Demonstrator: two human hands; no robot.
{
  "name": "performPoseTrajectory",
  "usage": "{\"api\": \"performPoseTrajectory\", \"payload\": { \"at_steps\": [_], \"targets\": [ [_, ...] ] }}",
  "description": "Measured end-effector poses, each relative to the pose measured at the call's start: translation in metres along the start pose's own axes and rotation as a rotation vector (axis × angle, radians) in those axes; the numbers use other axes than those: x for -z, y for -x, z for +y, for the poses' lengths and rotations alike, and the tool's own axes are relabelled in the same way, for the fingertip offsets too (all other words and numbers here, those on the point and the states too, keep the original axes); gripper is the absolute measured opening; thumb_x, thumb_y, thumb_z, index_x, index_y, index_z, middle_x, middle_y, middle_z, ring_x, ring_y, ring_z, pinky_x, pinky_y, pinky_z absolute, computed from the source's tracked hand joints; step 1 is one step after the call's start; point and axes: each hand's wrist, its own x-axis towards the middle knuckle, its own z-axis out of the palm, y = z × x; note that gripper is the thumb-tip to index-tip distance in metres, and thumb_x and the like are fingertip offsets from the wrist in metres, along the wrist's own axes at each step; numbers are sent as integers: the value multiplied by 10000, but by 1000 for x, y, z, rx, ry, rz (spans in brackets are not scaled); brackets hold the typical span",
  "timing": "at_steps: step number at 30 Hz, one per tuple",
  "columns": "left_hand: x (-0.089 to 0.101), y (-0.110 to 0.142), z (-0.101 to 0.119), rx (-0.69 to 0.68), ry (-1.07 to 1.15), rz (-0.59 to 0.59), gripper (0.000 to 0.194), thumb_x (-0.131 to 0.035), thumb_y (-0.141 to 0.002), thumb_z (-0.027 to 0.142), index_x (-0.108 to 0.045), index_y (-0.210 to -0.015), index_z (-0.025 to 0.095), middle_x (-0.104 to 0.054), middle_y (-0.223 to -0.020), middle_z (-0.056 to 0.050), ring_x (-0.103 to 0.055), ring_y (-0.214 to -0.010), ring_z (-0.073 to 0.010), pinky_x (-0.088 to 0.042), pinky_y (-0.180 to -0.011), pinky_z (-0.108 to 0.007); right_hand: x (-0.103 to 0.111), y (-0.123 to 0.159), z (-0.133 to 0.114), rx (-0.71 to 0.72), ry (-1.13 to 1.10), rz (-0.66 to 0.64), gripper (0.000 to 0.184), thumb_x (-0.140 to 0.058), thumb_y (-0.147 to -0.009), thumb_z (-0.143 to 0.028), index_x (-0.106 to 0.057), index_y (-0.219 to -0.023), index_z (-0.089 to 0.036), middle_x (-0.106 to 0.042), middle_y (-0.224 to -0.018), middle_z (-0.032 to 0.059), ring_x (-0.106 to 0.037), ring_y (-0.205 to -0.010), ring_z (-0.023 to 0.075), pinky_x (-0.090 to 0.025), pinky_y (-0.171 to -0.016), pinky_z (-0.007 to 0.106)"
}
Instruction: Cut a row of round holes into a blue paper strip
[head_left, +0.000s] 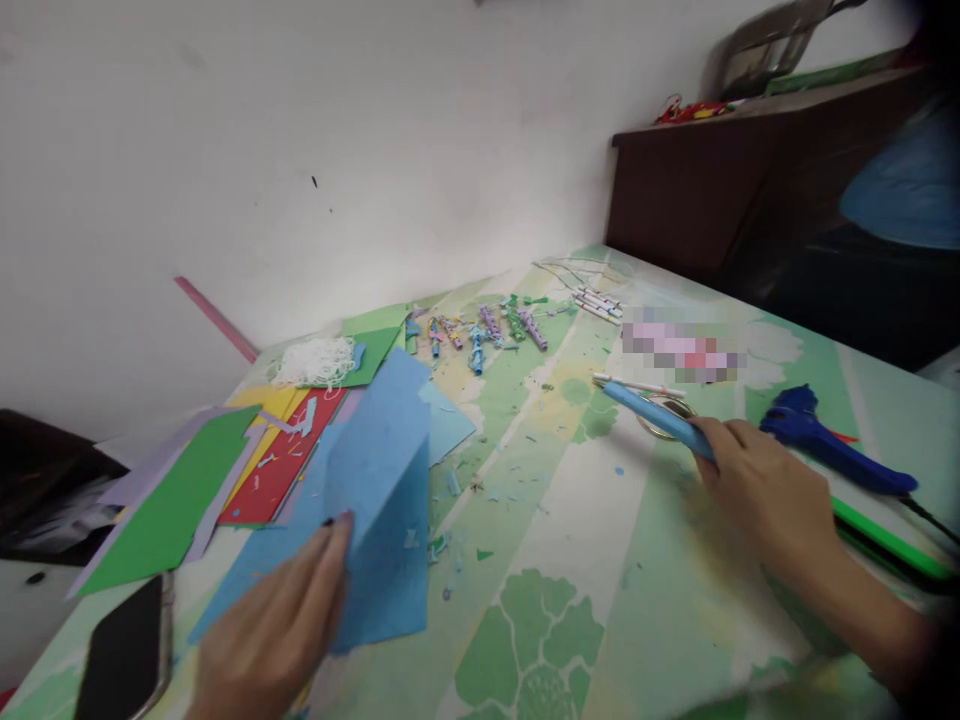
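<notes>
My left hand (270, 625), somewhat blurred, pinches the edge of a blue paper sheet (382, 450) that stands bent up from the table. More blue paper (386, 590) lies flat under it. In my right hand (765, 490) is a slim light-blue tool (656, 412) with a narrow tip pointing left; its exact kind is unclear. The tool hangs over a round ring-like object (679, 407) and a thin white stick (637, 383). To the right of this hand lies a blue glue gun (832, 440) with a black cord.
Coloured paper sheets (169, 500) and white string (315, 360) cover the left side. A phone (124, 650) lies at the near left. Several string-wrapped paper rolls (478, 350) and white sticks (598, 303) lie at the back. Paper scraps dot the middle. A dark cabinet (675, 200) borders the far right.
</notes>
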Motion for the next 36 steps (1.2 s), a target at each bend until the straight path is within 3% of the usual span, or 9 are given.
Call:
{"api": "performPoseTrajectory", "payload": {
  "at_steps": [2,5,10,16,20,24,29,32,36],
  "targets": [
    [-2,1,22,-200,-69,-12,294,-484,-865,118,-579,-1143,114,-697,-984,-87,-661,-771,-179,-473,-667,-268,0,2,-6,90,30,33,234,-423,-855,-142,-600,-1007,-130,-617,-912,146,-549,-795,271,-397,-534,322],
    [-3,2,46,-304,-36,-39,285,-370,-878,43,-608,-1032,69,-696,-988,-104,-667,-818,-189,-478,-715,-289,-6,13,-17,252,44,60,270,-428,-793,-26,-624,-973,-70,-626,-911,189,-553,-854,310,-463,-677,400],
    [-9,13,49,-297,50,-50,279,-368,-882,62,-615,-1012,69,-701,-978,-98,-671,-851,-199,-498,-721,-290,-21,47,-40,512,-16,196,413,-388,-750,60,-554,-1128,28,-618,-1092,233,-571,-1031,317,-496,-847,433],
    [-1,21,41,-224,118,-167,300,-394,-893,230,-622,-1048,111,-693,-1004,-98,-675,-845,-204,-557,-658,-294,-19,74,-52,598,-112,211,570,-318,-755,71,-337,-1322,15,-546,-1236,239,-493,-1192,307,-501,-924,415],
    [7,-5,57,-184,276,-180,380,-450,-878,407,-593,-1115,146,-670,-1067,-98,-652,-925,-189,-567,-720,-259,-16,80,-52,591,-181,186,687,-283,-766,75,-142,-1429,-36,-556,-1246,206,-528,-1166,263,-532,-891,379],
    [-18,-57,101,-218,414,-108,321,-480,-883,242,-554,-1155,89,-628,-1136,-129,-555,-1105,-226,-479,-934,-365,-22,83,-52,548,-246,166,704,-268,-771,72,-124,-1445,-76,-561,-1251,183,-541,-1154,238,-537,-882,378],
    [-68,-116,162,-469,344,-18,313,-419,-899,211,-543,-1137,49,-598,-1129,-161,-519,-1116,-290,-430,-929,-455,-30,84,-54,522,-385,187,510,-324,-802,-2,-406,-1301,-73,-592,-1212,174,-546,-1146,265,-526,-893,417],
    [-84,-127,184,-502,299,-44,224,-387,-881,110,-604,-910,64,-640,-851,-130,-613,-879,-245,-473,-784,-401,-31,84,-54,467,-480,184,382,-352,-862,-112,-499,-1213,-84,-602,-1199,169,-562,-1126,262,-526,-889,415],
    [-91,-116,190,-491,259,-60,277,-366,-888,117,-584,-1027,16,-631,-983,-194,-592,-981,-293,-460,-764,-395,-30,87,-58,438,-495,164,362,-360,-895,-189,-527,-1190,-60,-601,-1192,185,-554,-1129,279,-494,-914,451]
  ]
}}
